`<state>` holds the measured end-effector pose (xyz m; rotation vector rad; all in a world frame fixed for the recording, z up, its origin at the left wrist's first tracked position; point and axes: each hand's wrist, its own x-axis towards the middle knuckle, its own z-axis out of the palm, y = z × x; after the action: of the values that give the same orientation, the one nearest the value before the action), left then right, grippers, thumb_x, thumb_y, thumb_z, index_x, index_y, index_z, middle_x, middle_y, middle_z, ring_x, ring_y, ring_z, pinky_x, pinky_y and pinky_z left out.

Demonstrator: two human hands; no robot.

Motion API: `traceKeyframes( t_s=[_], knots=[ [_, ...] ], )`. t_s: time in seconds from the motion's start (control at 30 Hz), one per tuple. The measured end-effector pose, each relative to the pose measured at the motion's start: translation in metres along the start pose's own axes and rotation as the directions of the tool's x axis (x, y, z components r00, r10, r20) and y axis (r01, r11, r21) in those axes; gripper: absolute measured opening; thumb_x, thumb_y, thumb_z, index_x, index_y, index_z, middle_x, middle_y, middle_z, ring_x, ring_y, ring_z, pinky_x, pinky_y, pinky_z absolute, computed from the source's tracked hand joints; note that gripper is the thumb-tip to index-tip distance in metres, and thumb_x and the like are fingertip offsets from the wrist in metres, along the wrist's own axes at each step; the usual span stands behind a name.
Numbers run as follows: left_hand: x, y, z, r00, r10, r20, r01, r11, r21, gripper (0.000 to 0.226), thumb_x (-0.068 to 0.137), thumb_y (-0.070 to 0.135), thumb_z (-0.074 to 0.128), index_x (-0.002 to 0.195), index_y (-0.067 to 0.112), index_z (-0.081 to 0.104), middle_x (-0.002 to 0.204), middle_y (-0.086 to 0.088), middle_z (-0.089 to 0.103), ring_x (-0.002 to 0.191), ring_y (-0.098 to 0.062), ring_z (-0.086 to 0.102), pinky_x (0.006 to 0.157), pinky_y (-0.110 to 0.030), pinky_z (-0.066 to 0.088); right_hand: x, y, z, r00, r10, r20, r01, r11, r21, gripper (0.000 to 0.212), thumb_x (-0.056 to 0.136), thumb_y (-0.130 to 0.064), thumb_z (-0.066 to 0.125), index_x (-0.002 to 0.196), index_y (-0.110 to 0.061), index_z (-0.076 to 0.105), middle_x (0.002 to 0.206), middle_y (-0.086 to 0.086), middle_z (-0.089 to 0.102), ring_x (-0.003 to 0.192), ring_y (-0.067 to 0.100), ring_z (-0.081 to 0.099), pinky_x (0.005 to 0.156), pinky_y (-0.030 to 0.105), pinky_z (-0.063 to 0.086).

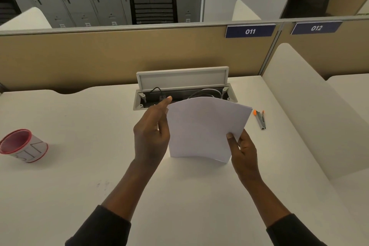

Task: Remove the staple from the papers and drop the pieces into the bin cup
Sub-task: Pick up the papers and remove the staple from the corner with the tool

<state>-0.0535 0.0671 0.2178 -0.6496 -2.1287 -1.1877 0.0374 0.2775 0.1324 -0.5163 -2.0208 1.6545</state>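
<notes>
1. The papers (203,130) are held up between both hands over the middle of the worktop (79,175), just in front of the open cable hatch (185,94) at its back edge. Their long axis runs away from the person, and the sheets are bowed. I cannot tell whether the lower edge touches the worktop.
2. The left hand (151,134) grips the left long edge, with its fingers curled behind the sheets and its thumb reaching up to the far left corner. The right hand (244,152) pinches the near right corner, thumb on the face.
3. No staple shows on the visible face. It probably sits at the far left corner by the left thumb, but that is a guess.
4. A grey tool with orange tips (261,119) lies flat on the worktop to the right of the papers, near the right-hand divider and apart from the sheets. Its long axis runs roughly front to back. The right hand is the nearer one, so reaching for the tool would fall to it while the left hand holds the papers.
5. The bin cup (34,150) stands at the left edge of the worktop, well apart from both hands. The left hand is nearer, so any pieces would have to travel leftwards across the worktop.
</notes>
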Motion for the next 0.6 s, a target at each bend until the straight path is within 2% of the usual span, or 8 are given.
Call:
traceKeyframes(
  t_s=[0.1, 0.23, 0.33, 0.43, 0.5, 0.6],
  knots=[
    [0.001, 0.0, 0.0, 1.0, 0.01, 0.005, -0.01, 1.0, -0.009, 0.041, 0.104, 0.029, 0.044, 0.116, 0.001, 0.071, 0.108, -0.008, 0.075, 0.1, -0.017, 0.07, 0.092, -0.012, 0.049, 0.001, 0.001, -0.001, 1.0, 0.004, -0.003, -0.004, 1.0, -0.008, 0.028, 0.102, -0.027, 0.052, 0.127, -0.038, 0.058, 0.123, -0.016, 0.067, 0.116, 0.007, 0.062, 0.096, 0.031, 0.053],
    [0.006, 0.002, 0.003, 0.999, -0.014, -0.04, 0.013, 1.0, -0.027, 0.027, 0.099, 0.009, 0.056, 0.121, 0.001, 0.069, 0.108, -0.003, 0.074, 0.099, -0.009, 0.068, 0.09, -0.007, 0.047, 0.003, -0.003, -0.001, 0.999, 0.018, -0.031, -0.018, 1.0, 0.002, 0.03, 0.102, -0.026, 0.051, 0.131, -0.025, 0.059, 0.123, -0.01, 0.068, 0.114, 0.007, 0.063, 0.096, 0.03, 0.054],
    [0.016, 0.001, 0.007, 0.969, -0.244, -0.024, 0.239, 0.963, -0.127, 0.032, 0.097, 0.009, 0.063, 0.129, 0.009, 0.065, 0.097, 0.007, 0.073, 0.088, -0.003, 0.067, 0.082, -0.009, 0.051, 0.004, -0.011, -0.002, 0.998, 0.048, -0.041, -0.047, 0.998, 0.044, 0.025, 0.102, -0.027, 0.052, 0.125, -0.03, 0.061, 0.119, -0.012, 0.069, 0.109, 0.006, 0.065, 0.09, 0.025, 0.054],
    [0.022, -0.014, 0.017, 0.884, -0.452, 0.117, 0.467, 0.852, -0.238, 0.022, 0.097, 0.018, 0.064, 0.117, 0.016, 0.072, 0.097, 0.011, 0.075, 0.09, -0.005, 0.071, 0.087, -0.032, 0.059, 0.003, -0.013, -0.003, 0.992, 0.12, -0.031, -0.116, 0.988, 0.105, 0.022, 0.102, -0.029, 0.053, 0.121, -0.029, 0.065, 0.111, -0.014, 0.072, 0.102, 0.008, 0.068, 0.082, 0.025, 0.054],
    [0.024, -0.023, 0.025, 0.836, -0.512, 0.199, 0.549, 0.789, -0.275, 0.018, 0.096, 0.021, 0.064, 0.111, 0.017, 0.073, 0.099, 0.005, 0.077, 0.094, -0.013, 0.073, 0.088, -0.043, 0.06, 0.002, -0.014, -0.004, 0.986, 0.162, -0.032, -0.156, 0.979, 0.13, 0.022, 0.102, -0.029, 0.054, 0.12, -0.028, 0.066, 0.11, -0.012, 0.073, 0.1, 0.01, 0.069, 0.08, 0.027, 0.054],
    [0.022, -0.03, 0.035, 0.774, -0.58, 0.254, 0.632, 0.697, -0.337, 0.016, 0.096, 0.019, 0.065, 0.11, 0.015, 0.071, 0.099, -0.001, 0.077, 0.094, -0.019, 0.073, 0.088, -0.044, 0.06, 0.002, -0.012, -0.009, 0.972, 0.23, -0.036, -0.222, 0.961, 0.166, 0.017, 0.101, -0.027, 0.055, 0.112, -0.03, 0.068, 0.106, -0.013, 0.074, 0.097, 0.01, 0.07, 0.081, 0.03, 0.054]
  ],
)
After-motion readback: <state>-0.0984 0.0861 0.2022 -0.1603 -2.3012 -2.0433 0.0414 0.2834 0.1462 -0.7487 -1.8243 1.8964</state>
